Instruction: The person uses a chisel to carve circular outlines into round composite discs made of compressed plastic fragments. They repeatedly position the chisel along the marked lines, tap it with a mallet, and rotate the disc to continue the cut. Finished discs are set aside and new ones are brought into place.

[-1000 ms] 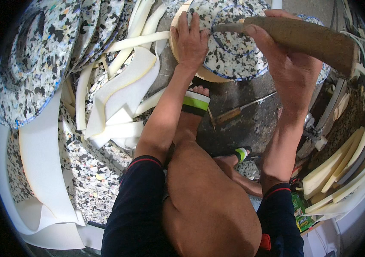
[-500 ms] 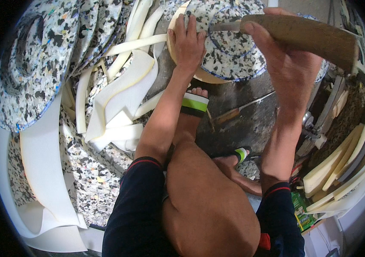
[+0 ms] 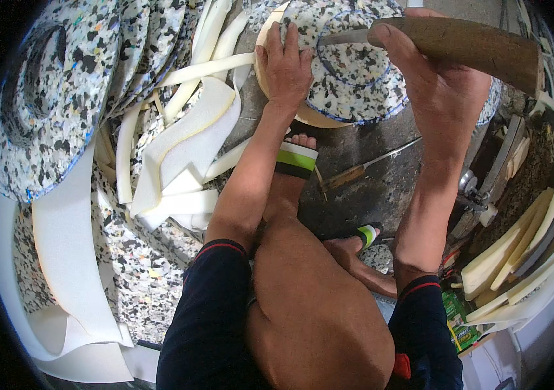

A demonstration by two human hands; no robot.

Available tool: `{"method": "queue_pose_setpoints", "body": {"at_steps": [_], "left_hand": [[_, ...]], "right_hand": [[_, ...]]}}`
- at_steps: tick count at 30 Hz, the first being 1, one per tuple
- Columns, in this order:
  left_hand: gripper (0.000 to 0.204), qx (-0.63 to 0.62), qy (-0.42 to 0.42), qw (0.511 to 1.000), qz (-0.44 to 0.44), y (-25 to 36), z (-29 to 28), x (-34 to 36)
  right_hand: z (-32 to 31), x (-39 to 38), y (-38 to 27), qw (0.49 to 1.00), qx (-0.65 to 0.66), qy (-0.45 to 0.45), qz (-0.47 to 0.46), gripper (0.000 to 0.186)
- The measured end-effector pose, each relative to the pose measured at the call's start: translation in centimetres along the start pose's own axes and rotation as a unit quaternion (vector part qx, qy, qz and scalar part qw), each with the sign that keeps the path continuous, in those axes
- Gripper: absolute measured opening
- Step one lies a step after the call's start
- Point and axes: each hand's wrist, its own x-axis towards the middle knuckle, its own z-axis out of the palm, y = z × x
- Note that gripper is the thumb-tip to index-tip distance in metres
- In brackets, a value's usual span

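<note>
A round speckled foam piece (image 3: pixel 361 97), black and white with blue-marked edges, lies at the top middle on a tan board (image 3: pixel 321 118). A smaller blue circle is marked inside it. My left hand (image 3: pixel 285 71) rests flat on the foam's left side, fingers stretched out. My right hand (image 3: pixel 443 91) is wrapped round the thick wooden handle (image 3: pixel 462 53) of a knife. The knife's metal blade (image 3: pixel 347 38) points left, over or in the foam at the inner circle; how deep the tip sits, I cannot tell.
Speckled foam rings (image 3: pixel 88 84) are stacked at the upper left. White foam offcuts (image 3: pixel 189 140) lie in a heap beside my left arm. On the floor is a wooden-handled tool (image 3: pixel 348 177) with a thin metal shaft. Cream foam strips (image 3: pixel 508 244) stand at right.
My right hand and the knife handle have shifted slightly to the right. My left hand stays in nearly the same place on the foam.
</note>
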Motion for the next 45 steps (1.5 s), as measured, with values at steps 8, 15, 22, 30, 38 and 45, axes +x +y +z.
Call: {"method": "queue_pose_setpoints", "body": {"at_steps": [8,15,22,30,38,45], "left_hand": [[0.061,0.012,0.000,1.000,0.005,0.1,0.0,0.2],[0.062,0.030,0.014,0.999,0.021,-0.2,0.2,0.0],[0.062,0.025,0.002,1.000,0.010,0.0,0.0,0.1],[0.063,0.024,-0.001,1.000,0.007,0.2,-0.1,0.1],[0.060,0.016,0.003,1.000,0.004,0.0,0.0,0.2],[0.060,0.029,-0.014,0.999,-0.003,-0.1,0.1,0.2]], "right_hand": [[2.1,1.3,2.0,0.995,-0.031,-0.006,-0.095,0.026],[1.0,0.6,-0.5,1.000,0.018,0.018,0.010,0.027],[2.7,1.9,-0.8,0.989,-0.104,0.020,-0.100,0.013],[1.9,1.4,-0.5,0.992,-0.106,0.038,-0.052,0.012],[2.0,1.5,-2.1,0.995,-0.069,0.055,-0.041,0.014],[2.9,1.9,0.8,0.987,-0.114,0.066,-0.093,0.009]]}}
